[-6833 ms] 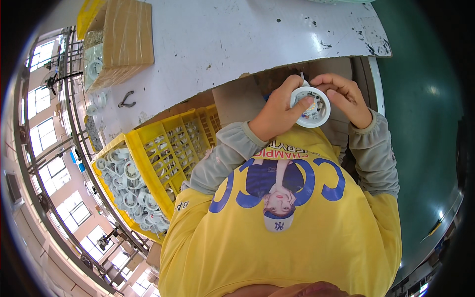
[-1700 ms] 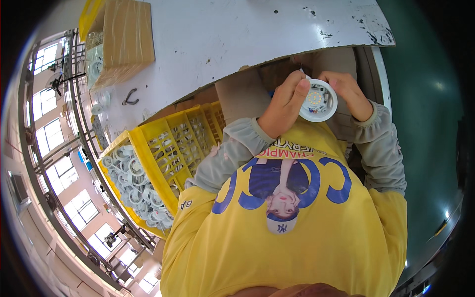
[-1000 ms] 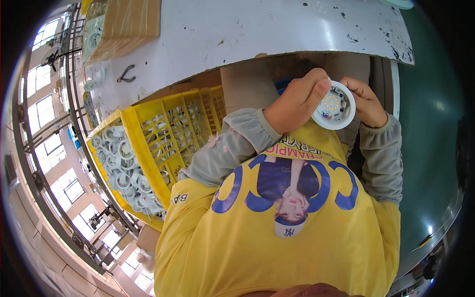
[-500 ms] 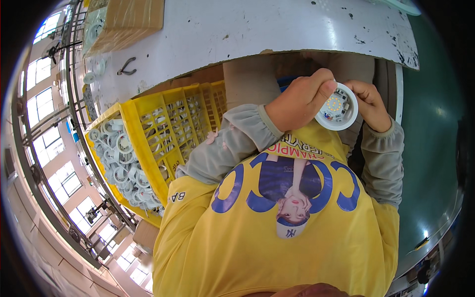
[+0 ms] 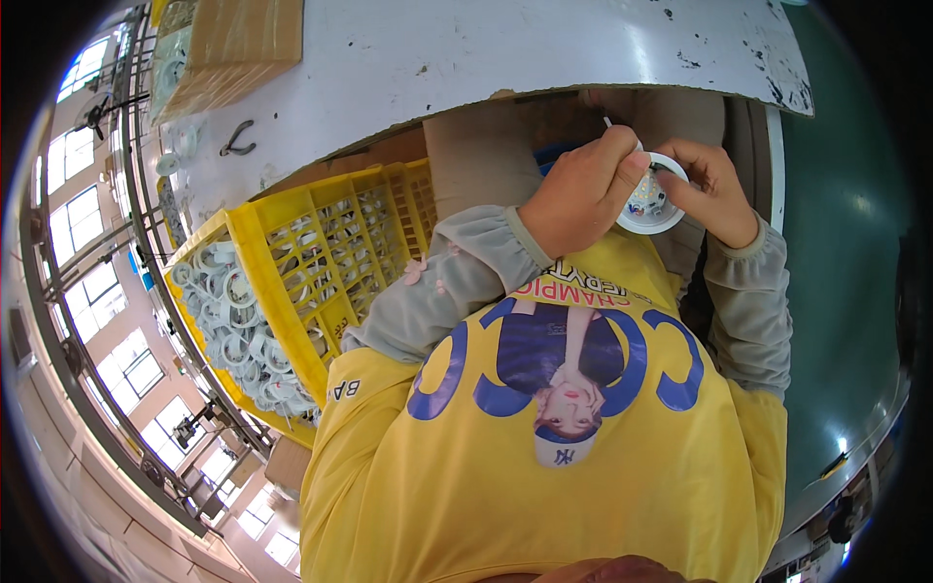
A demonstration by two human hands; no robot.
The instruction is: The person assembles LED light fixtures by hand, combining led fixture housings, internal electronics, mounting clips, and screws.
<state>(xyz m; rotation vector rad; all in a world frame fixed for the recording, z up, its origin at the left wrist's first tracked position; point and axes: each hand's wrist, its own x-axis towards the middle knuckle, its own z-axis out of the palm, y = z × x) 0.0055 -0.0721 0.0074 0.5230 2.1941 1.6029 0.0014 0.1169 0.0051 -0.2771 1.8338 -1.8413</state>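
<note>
Because the white round housing (image 5: 656, 225) is turned face-up in the head view, the board inside, with its yellow dots, is exposed, apparently so the wearer can see and reach it. It sits above the lap, just off the bench (image 5: 466, 58) edge. The left hand (image 5: 586, 194) is clamped on its near-left rim, seemingly steadying it; the right hand (image 5: 708, 189) pinches the opposite rim, thumb inside over the board, though whether it presses cannot be told. To the left, a yellow crate (image 5: 269, 287) is heaped with similar white ring-shaped parts (image 5: 238, 321), probably kept within reach. On the bench, a cardboard box (image 5: 245, 44) shows clear plastic at its side, contents unclear; pliers (image 5: 229, 147) lie near it.
</note>
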